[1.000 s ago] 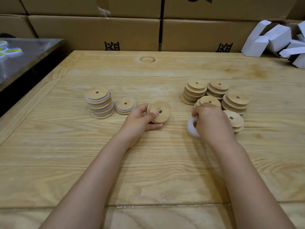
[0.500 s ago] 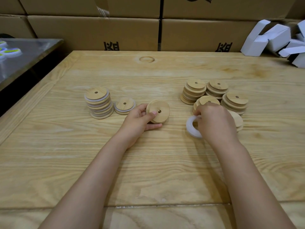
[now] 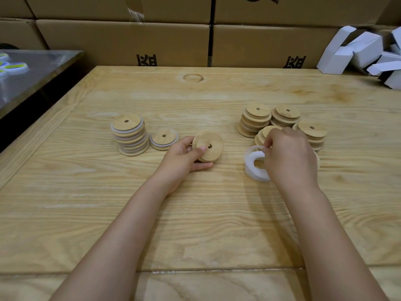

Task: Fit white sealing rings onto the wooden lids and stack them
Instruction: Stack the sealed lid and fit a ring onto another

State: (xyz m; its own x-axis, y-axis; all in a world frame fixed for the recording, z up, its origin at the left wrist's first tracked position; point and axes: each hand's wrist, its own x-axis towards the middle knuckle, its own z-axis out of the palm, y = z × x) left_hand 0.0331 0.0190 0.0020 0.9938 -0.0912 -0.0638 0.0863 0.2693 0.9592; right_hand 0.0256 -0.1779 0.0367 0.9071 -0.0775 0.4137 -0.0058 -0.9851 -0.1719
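Note:
My left hand (image 3: 184,158) holds a round wooden lid (image 3: 209,145) tilted on edge, thumb pressed near its centre hole. My right hand (image 3: 289,156) rests over a pile of white sealing rings (image 3: 255,164), its fingertips pinching the top ring at the pile's upper edge. On the left stands a tall stack of lids fitted with rings (image 3: 130,134), and beside it a short stack of ringed lids (image 3: 164,139). Several stacks of bare wooden lids (image 3: 257,118) sit at the right, partly hidden behind my right hand.
The work surface is a light wooden table (image 3: 195,213). Cardboard boxes (image 3: 130,42) line the back edge. White folded cartons (image 3: 358,53) lie at the back right. A metal table (image 3: 32,70) with small tape rolls stands to the left.
My right hand's fingers have shifted on the ring pile and now pinch its top ring, lifting that edge slightly. My left hand holds the lid as before.

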